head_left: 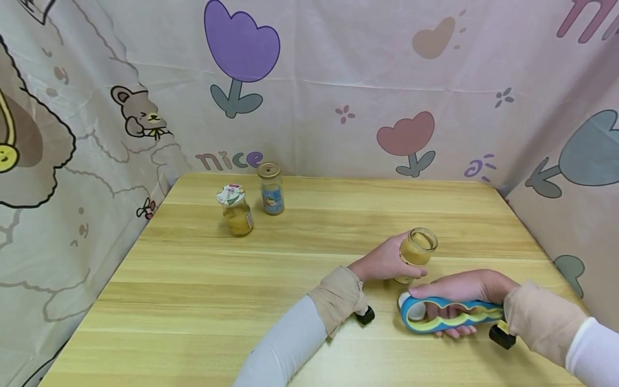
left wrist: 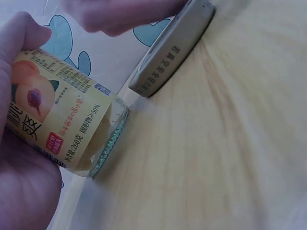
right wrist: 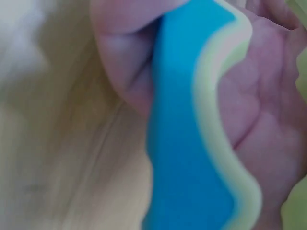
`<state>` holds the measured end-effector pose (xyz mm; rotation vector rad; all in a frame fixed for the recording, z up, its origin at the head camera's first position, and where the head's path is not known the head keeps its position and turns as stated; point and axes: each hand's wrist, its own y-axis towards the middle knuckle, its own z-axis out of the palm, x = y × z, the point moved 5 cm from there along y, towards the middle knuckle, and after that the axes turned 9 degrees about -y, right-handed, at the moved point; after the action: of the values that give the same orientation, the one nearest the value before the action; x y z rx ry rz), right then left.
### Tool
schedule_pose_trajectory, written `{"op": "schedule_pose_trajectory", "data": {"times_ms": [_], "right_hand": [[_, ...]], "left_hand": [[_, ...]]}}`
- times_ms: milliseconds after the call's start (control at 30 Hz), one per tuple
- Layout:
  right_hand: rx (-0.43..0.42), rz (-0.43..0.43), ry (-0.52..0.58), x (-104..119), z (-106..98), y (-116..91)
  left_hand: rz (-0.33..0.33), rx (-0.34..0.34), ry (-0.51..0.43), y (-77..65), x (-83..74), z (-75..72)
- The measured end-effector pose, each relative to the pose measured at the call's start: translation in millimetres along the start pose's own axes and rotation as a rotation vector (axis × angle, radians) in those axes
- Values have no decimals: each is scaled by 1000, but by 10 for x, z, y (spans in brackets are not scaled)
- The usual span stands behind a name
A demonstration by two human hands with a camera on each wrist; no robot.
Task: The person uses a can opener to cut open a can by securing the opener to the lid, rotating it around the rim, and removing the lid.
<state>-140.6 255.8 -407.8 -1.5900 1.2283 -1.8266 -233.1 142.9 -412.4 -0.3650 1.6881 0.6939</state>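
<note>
My left hand [head_left: 384, 260] grips a glass jar [head_left: 417, 250] of yellowish contents, its uncovered mouth facing up. The left wrist view shows the peach picture on the jar's label [left wrist: 53, 105] and its thick glass base close over the table. Just in front of it, my right hand [head_left: 464, 287] grips a blue jar opener [right wrist: 182, 124] with wavy pale-yellow inner edges. A round pale lid [head_left: 412, 307] sits at the opener's left end, under the right thumb; its printed rim [left wrist: 168, 52] shows in the left wrist view.
At the back left of the wooden table [head_left: 193, 301] stand a jar with a patterned white lid [head_left: 236, 212] and a taller glass jar with a gold lid [head_left: 271, 189]. Printed cloth [head_left: 309, 97] hangs behind the table and along both sides.
</note>
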Motion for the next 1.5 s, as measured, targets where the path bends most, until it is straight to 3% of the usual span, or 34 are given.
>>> {"op": "schedule_pose_trajectory", "data": {"times_ms": [200, 500, 700, 867, 1100, 1233, 1367, 1500], "right_hand": [[63, -217, -27, 167, 104, -48], [84, -556, -170, 368, 157, -208], [64, -860, -345, 482, 233, -325], [52, -1063, -426, 671, 315, -504], [-71, -1311, -553, 875, 302, -825], [-132, -1470, -571, 1030, 330, -957], [-130, -1630, -527, 1280, 396, -1045], [-140, -1716, -506, 1449, 424, -1090]], "left_hand": [[11, 4, 8, 28, 42, -4], [11, 6, -17, 6, 11, -8], [5, -4, -13, -1, 24, -5], [-6, -20, 1, -10, 22, -12], [15, -2, 15, -18, -12, -5], [-2, -7, 16, -15, 4, -5], [-17, -13, 10, -16, 14, -1], [-8, -5, -2, -16, 9, 7]]}}
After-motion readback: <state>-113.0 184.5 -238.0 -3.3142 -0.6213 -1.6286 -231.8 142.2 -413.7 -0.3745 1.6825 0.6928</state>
